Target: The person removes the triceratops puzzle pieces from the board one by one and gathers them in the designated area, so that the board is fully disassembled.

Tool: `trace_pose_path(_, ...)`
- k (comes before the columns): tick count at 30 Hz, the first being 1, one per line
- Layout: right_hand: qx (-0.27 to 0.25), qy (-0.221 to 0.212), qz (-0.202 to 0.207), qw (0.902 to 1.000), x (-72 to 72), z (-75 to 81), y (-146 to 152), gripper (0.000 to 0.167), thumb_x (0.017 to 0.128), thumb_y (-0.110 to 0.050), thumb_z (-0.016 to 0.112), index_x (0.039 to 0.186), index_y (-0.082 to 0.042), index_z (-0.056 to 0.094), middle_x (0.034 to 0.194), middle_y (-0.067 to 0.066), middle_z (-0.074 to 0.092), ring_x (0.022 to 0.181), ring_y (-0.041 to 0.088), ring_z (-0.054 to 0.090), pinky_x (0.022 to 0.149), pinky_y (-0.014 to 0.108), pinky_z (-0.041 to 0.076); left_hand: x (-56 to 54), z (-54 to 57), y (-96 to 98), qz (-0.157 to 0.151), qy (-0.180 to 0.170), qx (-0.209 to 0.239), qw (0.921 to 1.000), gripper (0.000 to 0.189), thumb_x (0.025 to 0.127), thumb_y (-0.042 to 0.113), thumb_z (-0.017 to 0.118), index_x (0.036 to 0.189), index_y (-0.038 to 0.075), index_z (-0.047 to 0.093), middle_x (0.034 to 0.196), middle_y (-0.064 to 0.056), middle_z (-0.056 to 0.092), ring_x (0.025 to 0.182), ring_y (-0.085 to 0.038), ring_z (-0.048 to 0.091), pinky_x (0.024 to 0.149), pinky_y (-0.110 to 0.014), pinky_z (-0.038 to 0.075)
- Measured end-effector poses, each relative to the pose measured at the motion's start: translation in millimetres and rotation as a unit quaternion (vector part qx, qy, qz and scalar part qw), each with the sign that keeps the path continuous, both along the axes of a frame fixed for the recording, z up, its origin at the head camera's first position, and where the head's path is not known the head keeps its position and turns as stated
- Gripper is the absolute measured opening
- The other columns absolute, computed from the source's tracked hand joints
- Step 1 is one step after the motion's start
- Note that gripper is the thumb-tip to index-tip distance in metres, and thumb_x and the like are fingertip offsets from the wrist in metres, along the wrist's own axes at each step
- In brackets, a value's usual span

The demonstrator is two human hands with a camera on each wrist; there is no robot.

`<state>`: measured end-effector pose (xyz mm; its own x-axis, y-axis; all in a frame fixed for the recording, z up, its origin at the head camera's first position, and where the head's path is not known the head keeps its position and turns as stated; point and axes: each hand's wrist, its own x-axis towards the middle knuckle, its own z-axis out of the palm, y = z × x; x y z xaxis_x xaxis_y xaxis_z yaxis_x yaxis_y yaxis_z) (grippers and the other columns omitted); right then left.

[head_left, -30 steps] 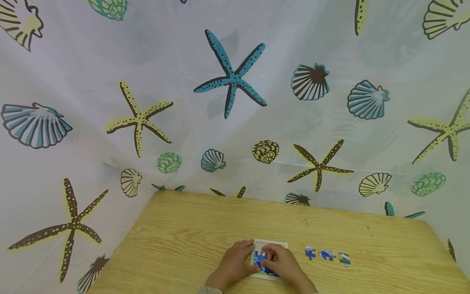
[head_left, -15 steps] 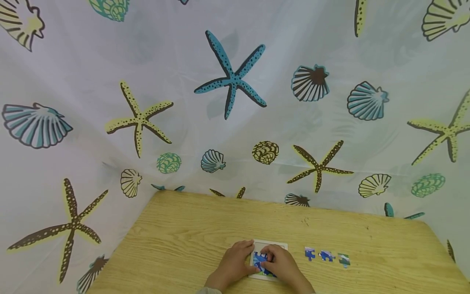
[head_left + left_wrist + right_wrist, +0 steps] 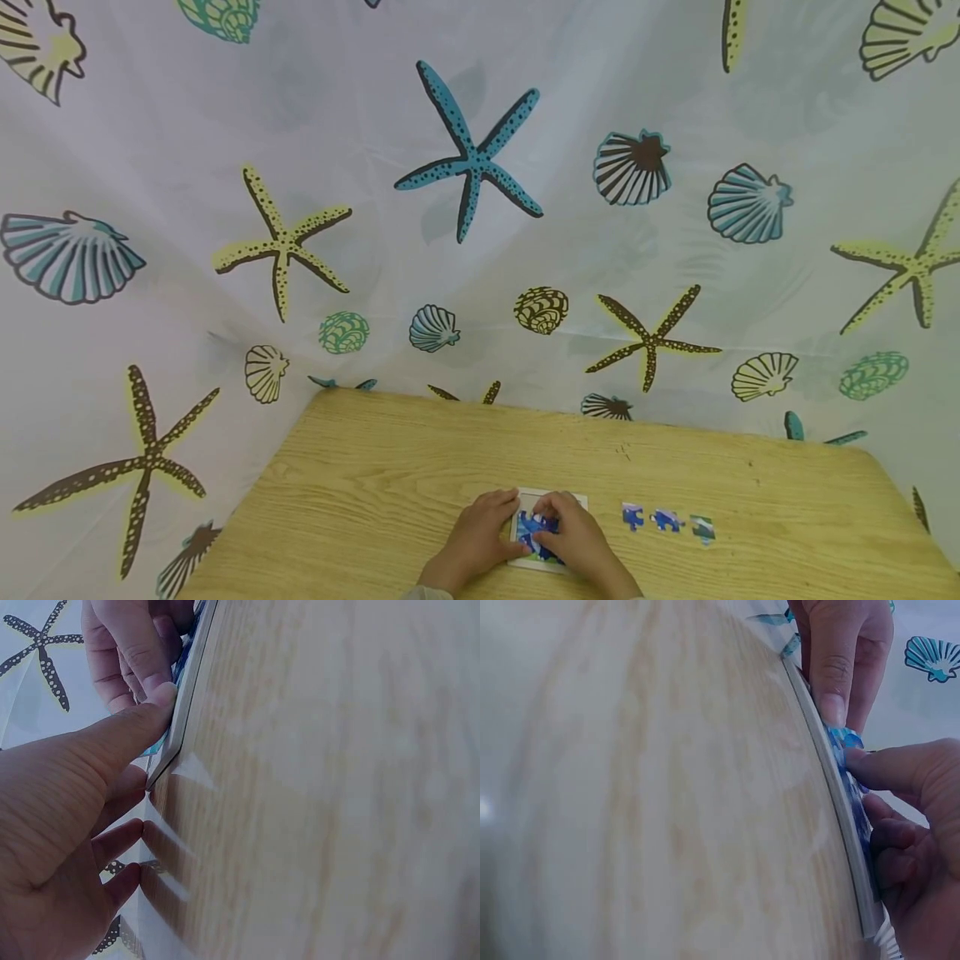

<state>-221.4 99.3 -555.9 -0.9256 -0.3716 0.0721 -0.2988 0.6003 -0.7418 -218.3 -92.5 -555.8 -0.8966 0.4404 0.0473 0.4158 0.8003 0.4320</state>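
Observation:
A small white-framed jigsaw puzzle tray [image 3: 525, 565] lies on the table, partly filled with blue pieces. My left hand [image 3: 480, 537] holds its left side, with the thumb [image 3: 135, 727] on the near part and the fingers along the far left edge. Over the tray's right half, my right hand [image 3: 581, 542] pinches a blue jigsaw piece [image 3: 846, 737] between thumb and fingers, right at the picture surface. Whether that piece lies flat among its neighbours cannot be made out. The right hand covers much of the tray's right side.
Three loose jigsaw pieces lie in a row right of the tray: a purple-blue piece [image 3: 633, 517], a blue piece [image 3: 666, 521] and a green-grey piece [image 3: 702, 528]. A white cloth [image 3: 360, 125] printed with starfish and shells hangs around the wooden table [image 3: 375, 467].
The right hand's fingers have shifted slightly over the tray, and more of the blue picture shows beside them. My left hand and the loose pieces have stayed in place.

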Motion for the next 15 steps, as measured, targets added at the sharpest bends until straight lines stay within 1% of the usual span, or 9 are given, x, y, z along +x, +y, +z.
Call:
trace_pose_path(3,-0.017,-0.009,-0.004,0.9998,0.1,0.0,-0.4,0.021,0.082,-0.012,0.072,0.097,-0.013,0.058,0.090,-0.003,0.056,0.077,0.011,0.051,0.067,0.028,0.044,0.0,0.3,0.2,0.001,-0.002,0.001,1.0000,0.070,0.078,0.044,0.074,0.133,0.005,0.055,0.141,-0.005,0.049,0.129,-0.028,0.043,0.098,-0.051,0.041)
trace_pose_path(7,-0.052,-0.028,-0.006,0.9983,-0.7,0.2,-0.6,0.020,0.082,-0.008,0.071,0.099,-0.011,0.060,0.086,-0.002,0.056,0.064,0.007,0.044,0.056,0.023,0.038,0.4,1.7,0.5,0.002,-0.003,0.000,1.0000,0.070,0.078,0.044,0.074,0.133,0.005,0.055,0.141,-0.005,0.049,0.129,-0.028,0.043,0.098,-0.051,0.041)
trace_pose_path(12,-0.072,-0.022,-0.001,0.9972,-2.7,-1.9,0.9,0.021,0.082,-0.005,0.070,0.102,-0.008,0.062,0.085,-0.002,0.058,0.062,0.004,0.043,0.055,0.021,0.038,1.3,3.5,1.0,0.004,-0.003,-0.002,1.0000,0.070,0.078,0.044,0.074,0.133,0.005,0.055,0.140,-0.005,0.049,0.129,-0.028,0.043,0.098,-0.051,0.041)
trace_pose_path(15,-0.087,-0.026,0.001,0.9958,-4.1,-4.5,2.4,0.024,0.083,-0.005,0.069,0.106,-0.007,0.062,0.084,-0.002,0.059,0.060,0.004,0.043,0.053,0.020,0.037,1.8,4.8,1.1,0.005,-0.007,-0.003,1.0000,0.070,0.078,0.044,0.074,0.133,0.006,0.055,0.140,-0.005,0.049,0.129,-0.028,0.043,0.098,-0.051,0.041)
